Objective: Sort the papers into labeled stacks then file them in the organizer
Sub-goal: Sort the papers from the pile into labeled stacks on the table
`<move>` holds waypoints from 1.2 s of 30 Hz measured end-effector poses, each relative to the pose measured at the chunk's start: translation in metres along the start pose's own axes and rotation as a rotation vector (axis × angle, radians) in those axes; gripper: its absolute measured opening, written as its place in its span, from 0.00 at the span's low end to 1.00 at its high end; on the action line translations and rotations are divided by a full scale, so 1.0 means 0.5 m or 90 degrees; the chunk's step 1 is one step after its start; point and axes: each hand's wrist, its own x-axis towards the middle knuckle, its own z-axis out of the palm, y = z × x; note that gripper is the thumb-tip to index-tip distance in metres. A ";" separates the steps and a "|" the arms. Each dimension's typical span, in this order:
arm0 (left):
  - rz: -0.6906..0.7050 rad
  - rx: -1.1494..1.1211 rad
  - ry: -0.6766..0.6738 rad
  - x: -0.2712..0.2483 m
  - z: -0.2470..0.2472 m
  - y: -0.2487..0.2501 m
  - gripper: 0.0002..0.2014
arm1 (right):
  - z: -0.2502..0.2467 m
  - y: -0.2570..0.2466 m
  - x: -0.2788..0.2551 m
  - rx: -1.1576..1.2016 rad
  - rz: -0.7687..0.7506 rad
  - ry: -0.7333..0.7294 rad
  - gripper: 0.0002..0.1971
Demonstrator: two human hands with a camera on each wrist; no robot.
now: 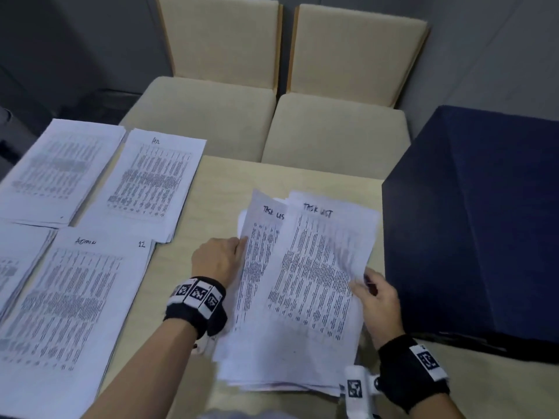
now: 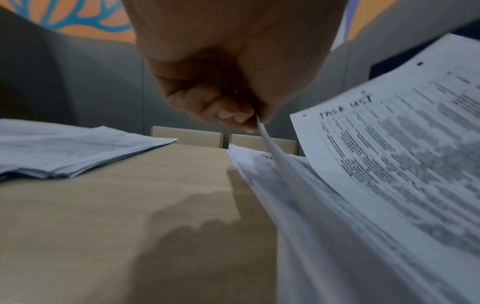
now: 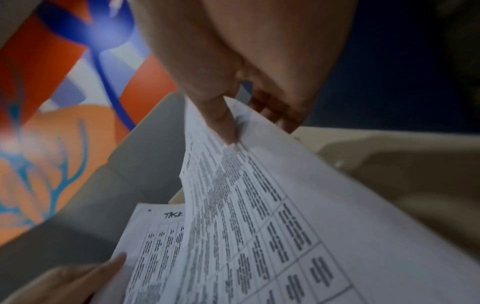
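Note:
A loose pile of printed sheets headed "TASK LIST" point(image 1: 290, 313) lies on the table between my hands. My left hand point(image 1: 223, 258) pinches the left edge of a sheet point(image 1: 257, 261) point(image 2: 272, 148) lifted from that pile. My right hand point(image 1: 370, 288) point(image 3: 228, 127) pinches the right edge of the top sheet point(image 1: 320, 267) point(image 3: 259, 216), raised off the pile. To the left lie sorted stacks: one headed "ADMIN" point(image 1: 69, 313), one headed "HR" point(image 1: 148, 182), another behind it point(image 1: 60, 170) and one at the far left edge point(image 1: 15, 267).
A large dark blue box point(image 1: 472, 231) stands on the table close to my right hand. Two beige chairs point(image 1: 211, 101) point(image 1: 348, 110) are pushed against the table's far edge. Bare tabletop point(image 1: 217, 189) shows between the stacks and the pile.

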 end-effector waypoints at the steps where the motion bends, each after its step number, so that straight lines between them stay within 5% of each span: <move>1: 0.027 -0.059 0.014 0.000 0.006 -0.004 0.24 | 0.000 -0.001 -0.001 0.031 0.017 -0.004 0.11; 5: 0.013 -0.455 -0.020 -0.018 0.037 -0.027 0.08 | -0.009 -0.005 -0.009 0.147 0.107 -0.044 0.08; 6: -0.028 -0.560 -0.051 -0.027 0.028 -0.019 0.08 | -0.009 -0.002 -0.011 0.161 0.102 -0.050 0.04; 10: -0.175 -0.787 -0.177 -0.059 0.013 0.014 0.11 | 0.004 0.009 -0.017 0.090 0.104 -0.075 0.13; 13: -0.225 -0.771 -0.145 -0.063 0.024 0.009 0.11 | 0.011 0.003 -0.020 0.133 0.079 -0.119 0.20; 16: -0.250 -0.490 -0.024 -0.053 0.043 -0.006 0.07 | 0.010 -0.004 -0.026 0.196 0.070 -0.113 0.29; 18: -0.255 -0.344 -0.045 -0.052 0.049 -0.009 0.08 | 0.005 -0.001 -0.027 0.211 0.087 -0.116 0.34; 23: -0.226 -0.262 -0.039 -0.037 0.047 -0.015 0.11 | -0.001 -0.007 -0.020 0.112 0.112 -0.095 0.14; 27: -0.086 0.031 -0.064 -0.035 -0.003 -0.009 0.22 | 0.002 -0.001 -0.019 0.126 0.118 -0.058 0.14; 29: 0.009 -0.043 -0.056 -0.036 -0.017 -0.017 0.20 | 0.008 0.001 -0.015 0.130 0.114 -0.040 0.11; 32: 0.082 -0.467 -0.144 -0.040 -0.016 -0.037 0.10 | 0.020 -0.008 -0.006 0.127 0.093 -0.070 0.06; 34: 0.014 -0.681 -0.245 -0.045 -0.018 -0.037 0.11 | 0.028 -0.021 -0.003 0.159 0.099 -0.086 0.08; 36: -0.071 -0.664 -0.274 -0.049 -0.007 -0.033 0.15 | 0.033 -0.031 -0.003 0.200 0.092 -0.097 0.12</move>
